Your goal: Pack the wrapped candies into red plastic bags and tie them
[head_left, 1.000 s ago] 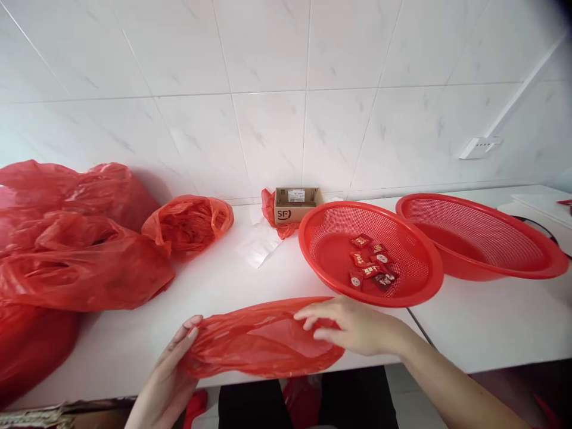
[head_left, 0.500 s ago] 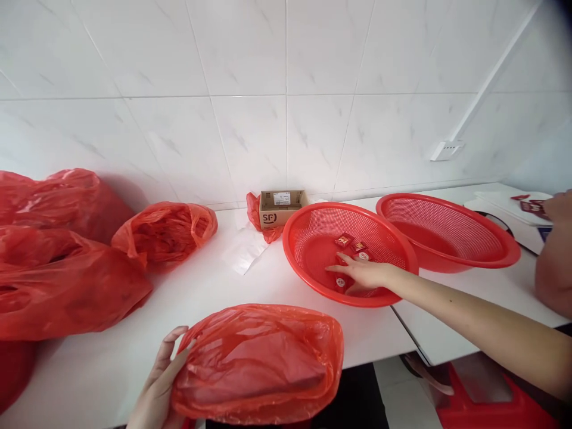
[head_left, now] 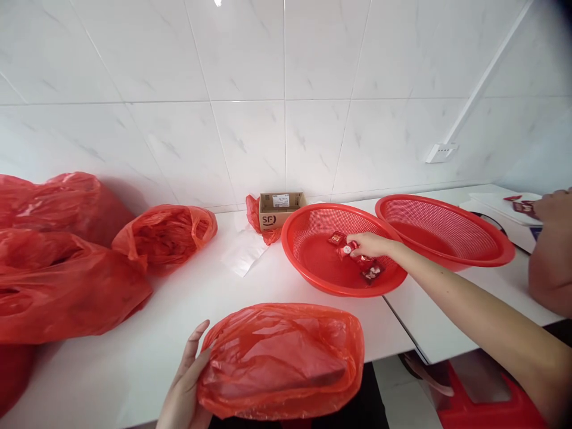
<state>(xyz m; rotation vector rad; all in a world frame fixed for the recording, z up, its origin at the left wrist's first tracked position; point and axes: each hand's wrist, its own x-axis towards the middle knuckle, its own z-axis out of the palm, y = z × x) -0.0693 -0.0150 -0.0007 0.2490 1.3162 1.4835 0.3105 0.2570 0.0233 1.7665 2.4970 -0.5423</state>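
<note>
My left hand grips the left edge of a red plastic bag, whose mouth faces up, spread wide. In the round red basket, my right hand reaches down with its fingers closed on a small red snack packet. Another packet lies just to the left of the fingers. A darker packet rests below the hand, on the basket floor. My fingers and wrist partly hide the pile.
A second red basket stands to the right. A small cardboard box sits by the wall, with a white sheet before it. Stuffed red bags fill the left. At far right, another person's arm rests near a white scale.
My right hand left the bag's mouth, reached into the basket and closed on a packet. The packets have shifted. My left hand still holds the bag, which now gapes wider.
</note>
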